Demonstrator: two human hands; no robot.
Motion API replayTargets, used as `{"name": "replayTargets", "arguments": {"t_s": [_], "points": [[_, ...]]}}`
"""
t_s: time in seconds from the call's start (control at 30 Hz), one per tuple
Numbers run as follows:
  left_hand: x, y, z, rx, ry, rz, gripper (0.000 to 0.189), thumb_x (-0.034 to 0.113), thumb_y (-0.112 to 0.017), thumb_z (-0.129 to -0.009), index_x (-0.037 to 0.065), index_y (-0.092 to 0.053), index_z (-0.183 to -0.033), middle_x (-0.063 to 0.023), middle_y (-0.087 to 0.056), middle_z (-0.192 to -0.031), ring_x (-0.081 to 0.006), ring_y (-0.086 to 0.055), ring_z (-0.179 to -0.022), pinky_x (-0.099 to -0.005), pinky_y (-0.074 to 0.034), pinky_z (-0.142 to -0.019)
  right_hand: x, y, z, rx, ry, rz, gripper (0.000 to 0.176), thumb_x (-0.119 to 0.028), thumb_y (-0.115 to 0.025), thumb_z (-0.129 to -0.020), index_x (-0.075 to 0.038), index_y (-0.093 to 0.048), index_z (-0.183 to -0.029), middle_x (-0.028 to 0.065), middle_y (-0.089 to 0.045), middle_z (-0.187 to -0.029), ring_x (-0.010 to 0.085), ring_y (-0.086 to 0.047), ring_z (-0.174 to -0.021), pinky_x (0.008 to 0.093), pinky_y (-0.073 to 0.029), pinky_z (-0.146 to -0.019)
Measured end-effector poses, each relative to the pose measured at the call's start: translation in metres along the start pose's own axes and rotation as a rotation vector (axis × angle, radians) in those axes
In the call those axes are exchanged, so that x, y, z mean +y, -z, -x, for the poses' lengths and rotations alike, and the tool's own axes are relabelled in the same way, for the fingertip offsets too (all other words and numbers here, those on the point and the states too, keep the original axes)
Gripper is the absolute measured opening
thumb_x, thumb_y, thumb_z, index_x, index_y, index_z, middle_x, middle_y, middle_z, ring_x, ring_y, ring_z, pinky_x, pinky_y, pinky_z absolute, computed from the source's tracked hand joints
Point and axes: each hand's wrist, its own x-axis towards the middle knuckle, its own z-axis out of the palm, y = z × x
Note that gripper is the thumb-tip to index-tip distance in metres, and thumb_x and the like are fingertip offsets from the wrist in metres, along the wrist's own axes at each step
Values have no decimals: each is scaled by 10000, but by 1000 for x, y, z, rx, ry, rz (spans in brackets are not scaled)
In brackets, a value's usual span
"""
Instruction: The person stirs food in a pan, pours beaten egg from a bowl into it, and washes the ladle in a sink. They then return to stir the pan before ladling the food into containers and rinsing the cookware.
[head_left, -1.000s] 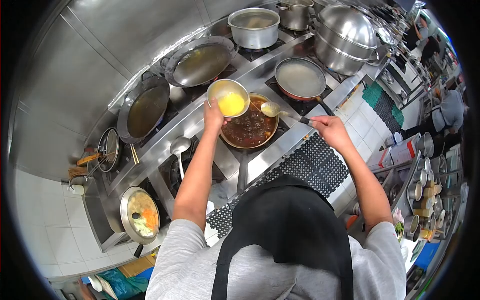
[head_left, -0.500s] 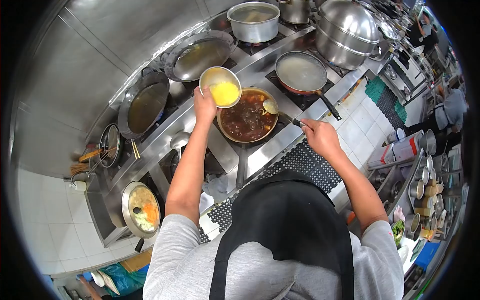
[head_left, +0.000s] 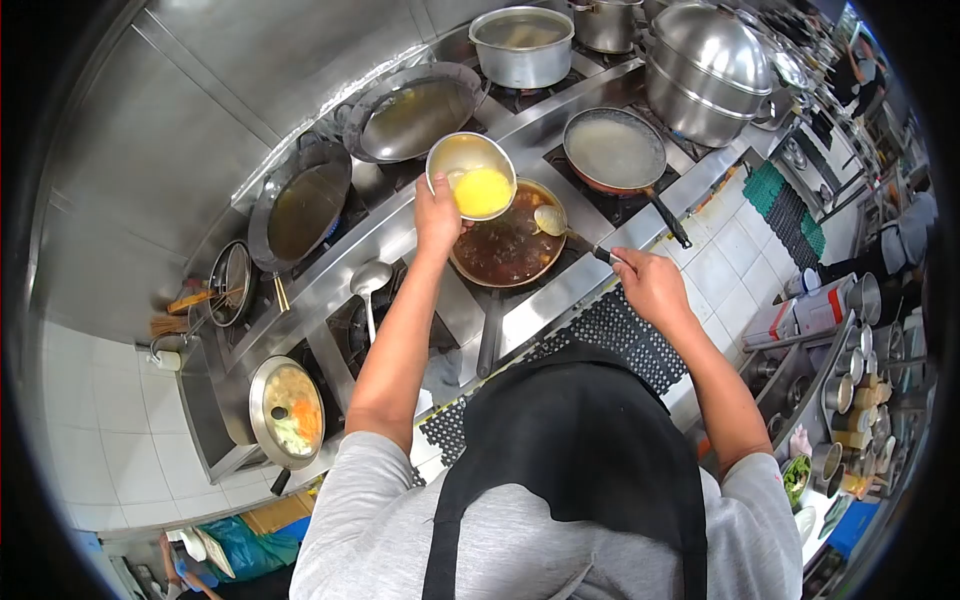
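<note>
My left hand (head_left: 438,215) grips a metal bowl (head_left: 462,150) by its near-left side. The bowl is tilted and holds bright yellow liquid (head_left: 482,192) that looks like beaten egg. It hangs over the far-left rim of a frying pan (head_left: 490,325) of dark brown bubbling sauce (head_left: 500,250) with small chunks in it, hiding part of that pan. My right hand (head_left: 652,287) is closed round the black handle of a ladle (head_left: 549,220). The ladle's bowl is at the right side of the sauce.
A second frying pan (head_left: 612,150) of cloudy liquid sits to the right. Two woks (head_left: 410,112) stand along the back wall, with a large pot (head_left: 520,50) and a domed steamer (head_left: 708,70) farther right. At left is a lidded pan (head_left: 286,412) of vegetables; another ladle (head_left: 371,278) lies nearby.
My left hand has brought the bowl a little to the right, farther over the sauce. The ladle stays at the sauce's right side. The whole view has shifted slightly.
</note>
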Motion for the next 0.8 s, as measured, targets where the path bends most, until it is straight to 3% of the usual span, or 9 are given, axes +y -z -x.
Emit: {"name": "replayTargets", "arguments": {"t_s": [0.1,0.2,0.3,0.33,0.4,0.5,0.57,0.6,0.8], "points": [[9,-15,-5,38,9,-47,499,398,-393,-1107,-28,-467,-1356,-252,-668,-1067,-313,-716,-704,-401,-575,-565,1,3,1,18,7,-2,267,-178,-676,-918,-61,-766,-1140,215,-739,-1017,413,-711,-919,480,-569,-843],[-16,-29,-35,313,-350,-371,539,401,-408,-1099,-53,-476,-1383,-322,-595,-1261,-436,-658,-1063,-505,-528,-917,2,3,3,27,27,16,274,-166,-681,-915,-61,-757,-1156,196,-743,-1069,392,-714,-952,464,-572,-863],[-9,-35,-44,288,-276,-255,579,409,-417,-1092,-68,-461,-1416,-354,-553,-1328,-500,-516,-1261,-529,-372,-1098,1,6,4,44,34,0,276,-163,-684,-914,-61,-756,-1159,190,-745,-1070,391,-716,-948,462,-573,-864],[-9,-35,-48,295,-271,-265,579,412,-416,-1092,-67,-463,-1414,-352,-553,-1333,-492,-551,-1228,-526,-417,-1058,4,3,3,57,57,-1,275,-167,-682,-918,-61,-756,-1161,190,-746,-1073,387,-717,-953,458,-575,-864],[-13,-36,-62,305,-215,-201,579,412,-417,-1090,-64,-463,-1417,-353,-552,-1332,-495,-531,-1253,-528,-391,-1078,2,4,3,59,51,2,274,-167,-683,-918,-60,-756,-1160,193,-745,-1066,389,-717,-950,459,-576,-860],[-21,-27,-79,300,-139,-173,597,408,-422,-1090,-81,-432,-1433,-323,-551,-1303,-450,-653,-1059,-499,-558,-828,-5,9,2,41,24,-2,276,-170,-684,-918,-56,-756,-1159,198,-744,-1057,393,-717,-946,462,-577,-854],[14,-17,-59,254,-20,-52,611,406,-422,-1090,-92,-409,-1444,-307,-546,-1286,-411,-716,-894,-448,-620,-612,-6,9,0,37,14,-19,280,-172,-686,-921,-54,-755,-1166,213,-739,-1032,401,-714,-927,462,-573,-837],[-3,-10,-75,279,-74,-61,624,402,-420,-1090,-102,-379,-1456,-300,-532,-1270,-349,-722,-697,-358,-579,-407,-4,7,-1,43,16,-35,284,-172,-687,-923,-54,-754,-1172,226,-736,-1009,407,-712,-909,461,-569,-821],[-8,35,-71,304,-134,-151,609,397,-436,-1087,-104,-414,-1433,-321,-558,-1261,-366,-731,-764,-391,-606,-460,-3,2,-11,15,14,-69,286,-178,-674,-924,-49,-757,-1165,235,-733,-1049,417,-712,-945,460,-574,-858]]}}
